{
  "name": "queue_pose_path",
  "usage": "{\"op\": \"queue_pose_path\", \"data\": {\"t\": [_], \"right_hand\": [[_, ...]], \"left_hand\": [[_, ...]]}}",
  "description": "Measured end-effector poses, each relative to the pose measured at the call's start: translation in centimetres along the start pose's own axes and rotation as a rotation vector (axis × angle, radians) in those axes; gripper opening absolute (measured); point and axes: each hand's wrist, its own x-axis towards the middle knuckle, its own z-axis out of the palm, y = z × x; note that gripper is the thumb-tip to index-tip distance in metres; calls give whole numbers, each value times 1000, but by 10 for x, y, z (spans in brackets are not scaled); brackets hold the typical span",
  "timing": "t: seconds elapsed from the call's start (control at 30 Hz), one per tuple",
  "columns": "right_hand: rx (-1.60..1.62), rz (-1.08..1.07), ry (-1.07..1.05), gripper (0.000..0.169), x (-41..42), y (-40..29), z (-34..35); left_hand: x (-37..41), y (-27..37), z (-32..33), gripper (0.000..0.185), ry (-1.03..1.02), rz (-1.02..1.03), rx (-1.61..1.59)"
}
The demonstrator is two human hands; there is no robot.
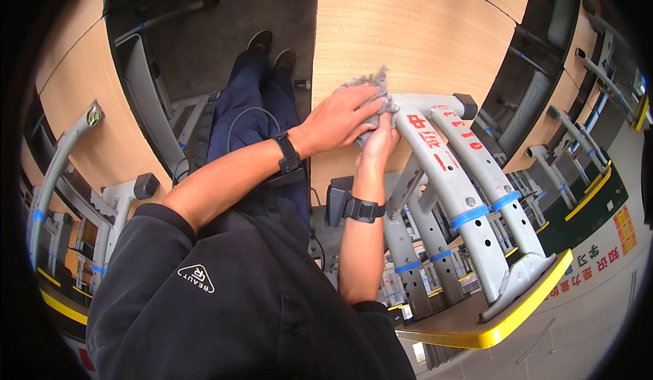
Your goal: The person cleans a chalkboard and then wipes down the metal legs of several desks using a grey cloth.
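My left hand [343,117] comes in from the left, palm down, its fingers pressed over a crumpled grey cloth [378,105]. Close beside it, my right hand [380,143] grips the lower right side of the same cloth, thumb raised along it. The cloth touches the end of a grey metal furniture frame [433,145], beside a wood-grain panel [408,38]. Red painted markings, blue bands and bolt holes show on the frame's tubes. A black end cap [465,106] covers its crossbar, and a yellow-edged board [490,335] joins its far end.
Another wood-grain panel [76,84] is on the left, with a grey tube frame [56,168] over it. More frames with yellow-edged boards stand at the right. My legs [255,94] and shoes are between the panels. A cable [319,242] hangs near my right forearm.
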Motion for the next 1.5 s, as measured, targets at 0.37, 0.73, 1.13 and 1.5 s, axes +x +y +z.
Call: {"op": "queue_pose_path", "data": {"t": [0.37,0.73,1.13,1.5], "right_hand": [[196,110,-38,30,-19,32,-21],[99,-2,14,27,-48,27,-8],[72,162,15,51,-5,0,3],[95,115,51,56,5,-1,2]], "left_hand": [[-43,17,-7,42,-117,186,145],[-27,23,-54,41,-191,231,84],[27,9,-32,47,-345,137,349],[54,6,-42,38,-564,37,301]]}}
